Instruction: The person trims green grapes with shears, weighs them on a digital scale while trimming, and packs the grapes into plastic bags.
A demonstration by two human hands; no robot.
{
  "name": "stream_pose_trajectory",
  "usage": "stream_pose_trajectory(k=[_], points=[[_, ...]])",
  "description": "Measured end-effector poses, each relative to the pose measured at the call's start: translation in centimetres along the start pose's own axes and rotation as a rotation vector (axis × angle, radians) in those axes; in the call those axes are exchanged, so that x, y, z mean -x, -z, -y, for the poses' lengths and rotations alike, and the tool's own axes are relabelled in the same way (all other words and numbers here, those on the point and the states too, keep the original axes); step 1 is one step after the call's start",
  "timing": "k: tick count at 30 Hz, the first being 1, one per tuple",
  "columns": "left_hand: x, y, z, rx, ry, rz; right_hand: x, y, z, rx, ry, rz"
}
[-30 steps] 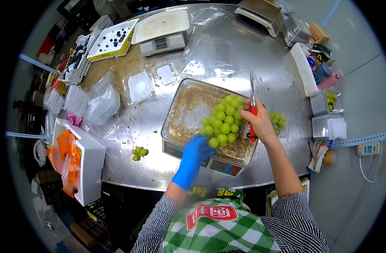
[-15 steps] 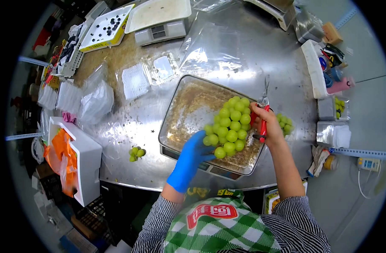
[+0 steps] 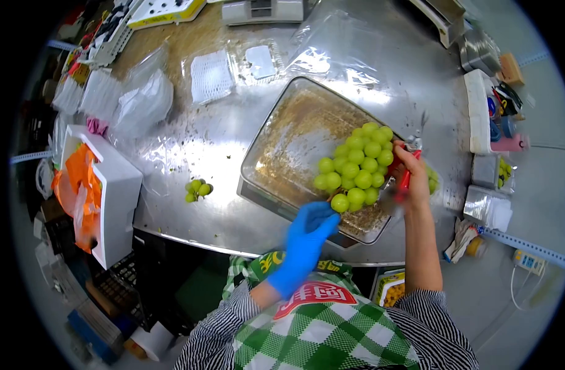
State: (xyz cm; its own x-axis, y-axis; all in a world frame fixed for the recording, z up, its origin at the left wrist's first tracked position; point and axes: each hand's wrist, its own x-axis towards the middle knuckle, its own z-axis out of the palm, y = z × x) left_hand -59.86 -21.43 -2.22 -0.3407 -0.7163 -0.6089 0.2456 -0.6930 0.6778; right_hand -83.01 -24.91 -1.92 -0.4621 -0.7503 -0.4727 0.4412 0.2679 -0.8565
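Note:
A bunch of green grapes (image 3: 359, 161) is held up over a stained metal tray (image 3: 276, 161). Against its right side is my right hand (image 3: 413, 169), bare, its fingers closed on the bunch. Red-handled snips (image 3: 406, 179) are also in that hand, blades pointing away from me. My left hand (image 3: 307, 237), in a blue glove, is at the bunch's near end, with thumb and fingers closed around what looks like its stem beside the lowest grape. More green grapes (image 3: 432, 180) show partly behind my right wrist. A few loose grapes (image 3: 198, 189) lie on the steel table to the left.
Clear plastic sheets (image 3: 338, 49), a white foam net (image 3: 211, 77) and a clear tray (image 3: 259, 61) lie farther back. A foam box (image 3: 119, 185) with orange bags stands left. On the right are a white tool bin (image 3: 478, 111) and clear boxes (image 3: 485, 203).
My left hand has moved from the bunch's left side down to its near end. My view has shifted; the right hand still holds the grapes and snips.

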Motion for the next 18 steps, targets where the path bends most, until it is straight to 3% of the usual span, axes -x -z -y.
stream_pose_trajectory(k=[2, 5, 9, 16, 18], points=[[-0.2, -0.7, 0.1, -0.152, -0.111, -0.042, 1.0, 0.0, -0.3, 0.009, 0.114, -0.040], [-0.4, -1.0, 0.1, -0.301, -0.214, -0.070, 3.7, 0.2, 0.6, 0.312, 0.311, -0.126], [-0.3, -1.2, 0.2, -0.446, -0.415, -0.142, 7.5, 0.5, 2.0, 0.571, 0.400, 0.059], [-1.2, -1.3, 0.3, -0.386, -0.463, -0.142, 12.1, -1.2, 4.1, 0.687, -0.197, 0.454], [-1.2, -1.4, 0.8, -0.348, -0.514, -0.156, 12.4, -1.9, 4.6, 0.746, -0.341, 0.465]])
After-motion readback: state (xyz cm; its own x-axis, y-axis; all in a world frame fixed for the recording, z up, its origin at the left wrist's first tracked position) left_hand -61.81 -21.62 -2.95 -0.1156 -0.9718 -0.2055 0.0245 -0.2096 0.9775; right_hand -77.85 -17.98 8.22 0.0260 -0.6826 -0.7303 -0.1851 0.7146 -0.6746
